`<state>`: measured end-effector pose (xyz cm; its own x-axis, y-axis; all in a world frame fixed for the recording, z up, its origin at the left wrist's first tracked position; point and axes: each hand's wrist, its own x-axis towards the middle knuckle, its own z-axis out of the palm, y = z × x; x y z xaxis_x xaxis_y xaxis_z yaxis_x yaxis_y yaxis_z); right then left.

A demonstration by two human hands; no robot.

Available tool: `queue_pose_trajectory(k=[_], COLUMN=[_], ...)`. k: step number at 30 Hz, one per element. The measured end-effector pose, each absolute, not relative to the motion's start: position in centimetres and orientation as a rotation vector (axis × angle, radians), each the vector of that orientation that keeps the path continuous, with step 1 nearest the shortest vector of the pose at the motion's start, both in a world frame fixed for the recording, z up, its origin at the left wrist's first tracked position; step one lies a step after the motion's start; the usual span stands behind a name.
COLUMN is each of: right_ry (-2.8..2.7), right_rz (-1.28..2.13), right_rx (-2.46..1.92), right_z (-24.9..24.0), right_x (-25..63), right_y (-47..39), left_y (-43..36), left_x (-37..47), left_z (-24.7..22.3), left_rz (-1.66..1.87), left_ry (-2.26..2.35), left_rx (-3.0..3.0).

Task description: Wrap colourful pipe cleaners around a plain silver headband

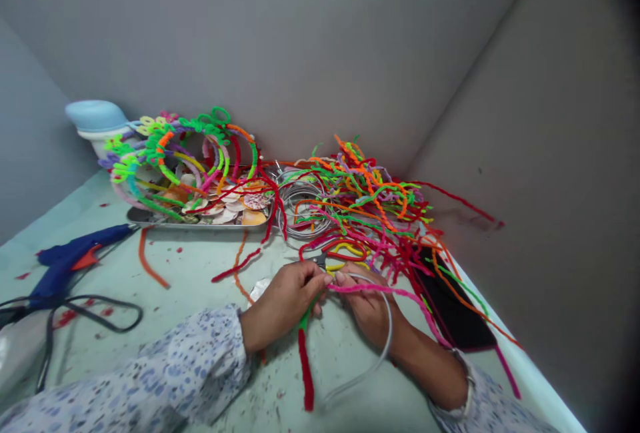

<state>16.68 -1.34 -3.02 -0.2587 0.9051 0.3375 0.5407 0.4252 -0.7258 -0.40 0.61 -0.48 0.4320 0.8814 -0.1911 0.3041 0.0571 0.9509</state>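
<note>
My left hand point(285, 300) is closed at the table's middle, fingers pinched on a wire wrapped in fuzzy pipe cleaner. Its green section point(304, 320) and red section point(305, 373) hang below that hand. Opposite it, fingertips nearly touching, my right hand point(367, 306) is closed on a pink pipe cleaner point(373, 288), whose tail trails right over the wrist. A bare pale wire point(389, 326) curves around past the right hand and down toward the table. The exact contact at the fingertips is partly hidden. Just beyond lie red-handled scissors point(333, 246) and a yellow-handled tool point(350, 265).
A metal tray point(200, 226) holds shells point(230, 208) and colourful wrapped rings point(170, 153). Right of it are a wire coil point(300, 230) and a pipe cleaner heap point(375, 186). A blue glue gun point(65, 260), a blue-lidded bottle point(97, 116) and a dark phone point(463, 316) lie around.
</note>
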Motion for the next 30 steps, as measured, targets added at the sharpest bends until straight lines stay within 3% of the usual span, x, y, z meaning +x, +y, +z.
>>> queue_pose_trajectory(k=[4,15,30], right_ry=[-1.938,-1.961,-1.952], right_rz=[0.604,0.569,0.594], right_rx=[-1.232,-1.238,-1.255], right_z=[-2.6,-1.6,-2.3], right_x=[16.5,16.7,16.6], right_y=[-1.5,-1.6,-1.6], left_y=[0.4,1.4,1.0], left_x=[-0.6,-1.0,-0.8], left_z=[-0.1,-0.6,-0.8], left_rz=[0.647,0.614,0.585], left_ry=[1.173,0.995,1.096], left_rx=[1.774,1.374,1.590])
